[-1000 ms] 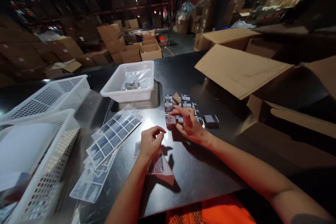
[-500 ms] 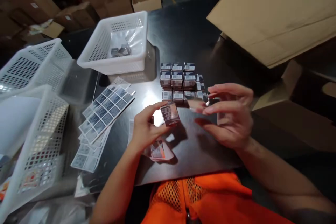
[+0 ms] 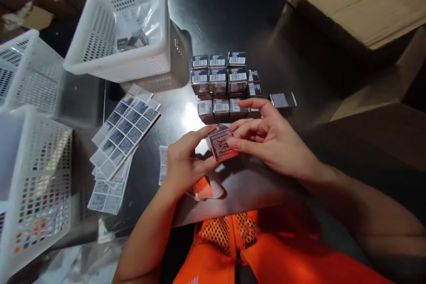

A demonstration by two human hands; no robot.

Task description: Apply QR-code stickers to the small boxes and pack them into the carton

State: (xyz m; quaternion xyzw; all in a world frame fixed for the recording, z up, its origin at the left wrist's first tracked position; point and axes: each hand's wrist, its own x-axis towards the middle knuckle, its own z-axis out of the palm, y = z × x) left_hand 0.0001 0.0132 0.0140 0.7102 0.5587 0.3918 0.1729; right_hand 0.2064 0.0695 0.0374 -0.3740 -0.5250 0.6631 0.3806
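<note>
My left hand (image 3: pixel 189 155) grips a small dark box (image 3: pixel 223 145) between thumb and fingers. Its upward face carries a patterned, text-like print. From the right, my right hand (image 3: pixel 273 142) has its thumb and a bent finger closed at the box's right edge, while another finger points out toward the stacked boxes. Just beyond are several stacked small boxes (image 3: pixel 218 77) with barcode ends toward me. Another small box (image 3: pixel 281 100) with a grey patterned label lies right of the stack. Below my left hand is a curled pale piece with an orange reflection (image 3: pixel 203 188).
Sheets of square grey labels (image 3: pixel 123 131) lie fanned out on the left of the metal table (image 3: pixel 259 188). Behind them, a white basket (image 3: pixel 123 69) holds a clear bag and a few small boxes. More white baskets (image 3: pixel 49 186) stand far left. A large cardboard box (image 3: pixel 362 0) is at the upper right.
My right hand has moved left to the box in my left hand, whose visible face now shows a different pattern. The labelled box on the right is now plainly visible. The view has tilted down.
</note>
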